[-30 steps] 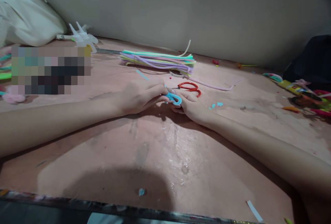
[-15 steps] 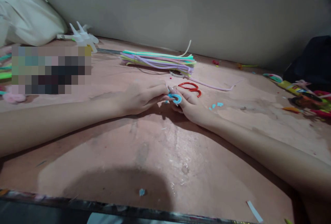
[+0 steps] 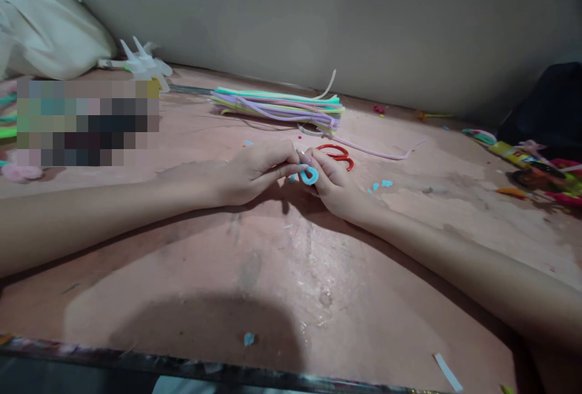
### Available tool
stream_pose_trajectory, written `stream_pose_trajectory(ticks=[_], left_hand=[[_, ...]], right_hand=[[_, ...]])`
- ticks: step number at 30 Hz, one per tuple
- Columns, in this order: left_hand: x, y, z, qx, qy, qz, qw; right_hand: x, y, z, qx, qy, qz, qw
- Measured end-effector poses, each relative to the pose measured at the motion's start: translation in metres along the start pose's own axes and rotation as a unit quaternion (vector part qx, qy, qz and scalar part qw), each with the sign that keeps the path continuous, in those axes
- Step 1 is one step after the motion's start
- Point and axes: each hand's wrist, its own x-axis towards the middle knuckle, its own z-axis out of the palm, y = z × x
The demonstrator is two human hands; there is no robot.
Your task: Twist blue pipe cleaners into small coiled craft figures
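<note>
A light blue pipe cleaner (image 3: 310, 176), bent into a small ring, is pinched between my two hands just above the table. My left hand (image 3: 264, 170) comes in from the left, its thumb and fingertips closed on the ring's left side. From the right, my right hand (image 3: 336, 182) grips the other side with curled fingers. The fingertips partly hide the ring. Right behind the hands lie red-handled scissors (image 3: 350, 164), their blades out of sight. Small blue scraps (image 3: 386, 183) are scattered right of my right hand.
A bundle of pastel pipe cleaners (image 3: 277, 109) lies behind the hands, with one lilac stem (image 3: 377, 150) trailing right. White pointed-tip bottles (image 3: 143, 63) and a white bag (image 3: 54, 33) stand back left. Mixed craft pieces (image 3: 545, 176) lie at right on the pinkish table (image 3: 204, 285).
The blue ring now looks rounder and more closed, turned a little toward me. My left fingers have shifted slightly around it; both hands stay in nearly the same place.
</note>
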Motion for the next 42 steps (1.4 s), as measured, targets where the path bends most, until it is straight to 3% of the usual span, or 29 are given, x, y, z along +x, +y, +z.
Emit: stream_pose_trajectory(ticks=[6, 12, 16, 18, 20, 23, 27, 34, 42], left_hand=[[0.0, 0.002, -0.003, 0.094, -0.005, 0.024, 0.995], [0.005, -0.009, -0.01, 0.151, 0.066, -0.008, 0.986], [0.009, -0.009, -0.016, 0.032, -0.103, 0.031, 0.994], [0.008, -0.006, -0.015, -0.018, -0.147, 0.044, 0.988], [0.007, -0.002, -0.013, -0.031, -0.133, 0.026, 0.99], [0.005, 0.002, -0.008, -0.003, -0.054, -0.022, 0.998], [0.004, 0.008, -0.007, 0.031, 0.014, -0.072, 0.997], [0.0, 0.02, -0.004, 0.115, -0.012, -0.067, 0.991], [-0.001, 0.017, -0.002, 0.136, -0.026, -0.044, 0.989]], right_hand=[[-0.003, -0.001, 0.0, -0.011, 0.007, 0.01, 1.0], [-0.003, -0.004, -0.003, -0.019, -0.01, 0.004, 1.0], [0.001, 0.002, -0.002, -0.001, 0.0, -0.003, 1.0], [0.003, 0.005, -0.001, 0.019, 0.021, 0.018, 0.999], [0.005, 0.007, 0.0, 0.066, 0.038, 0.063, 0.995], [0.007, 0.006, 0.001, 0.185, 0.044, 0.13, 0.973], [0.008, 0.001, 0.001, 0.296, 0.035, 0.144, 0.944], [0.0, -0.007, 0.007, 0.156, 0.033, 0.077, 0.984], [0.006, 0.003, 0.001, 0.139, 0.069, 0.025, 0.988]])
